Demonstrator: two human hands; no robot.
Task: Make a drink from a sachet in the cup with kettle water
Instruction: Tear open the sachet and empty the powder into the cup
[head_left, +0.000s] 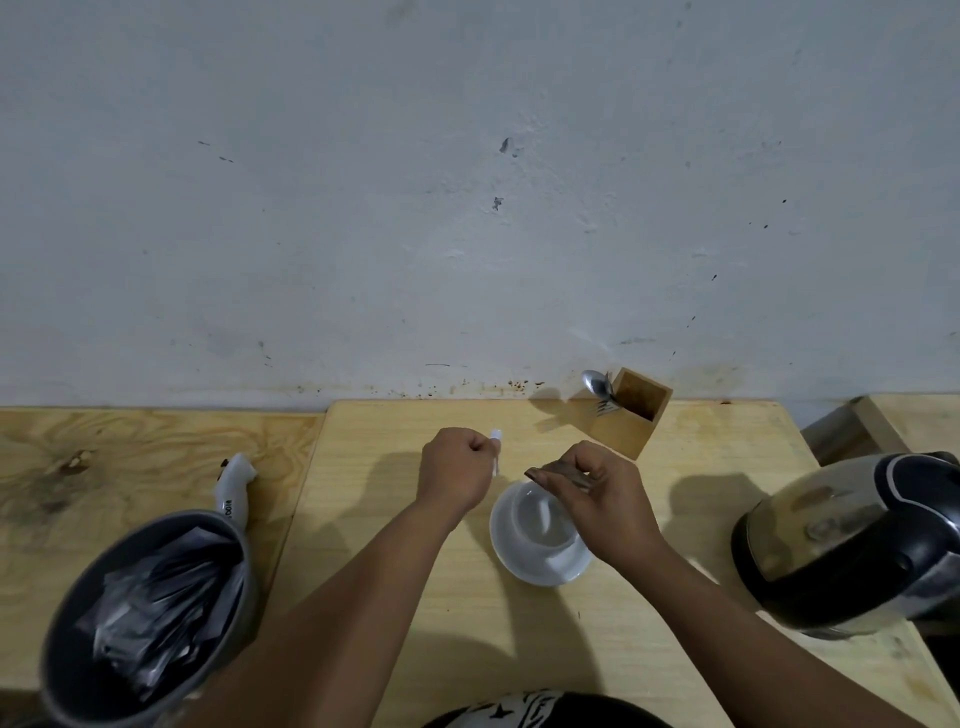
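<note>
A white cup (527, 522) stands on a white saucer (540, 571) in the middle of the wooden table. My right hand (608, 499) pinches a dark brown sachet (558, 475), tilted with one end over the cup's far rim. A thin pale streak runs from the sachet down into the cup. My left hand (457, 467) is a closed fist just left of the cup, gripping a small white torn strip (496, 449). The black and steel kettle (852, 540) sits at the right edge, apart from both hands.
A wooden holder (631, 415) with a spoon (596, 385) and a fork stands behind the cup by the wall. A grey bin (150, 613) lined with a black bag sits at the near left. A small white device (236, 483) lies beyond it.
</note>
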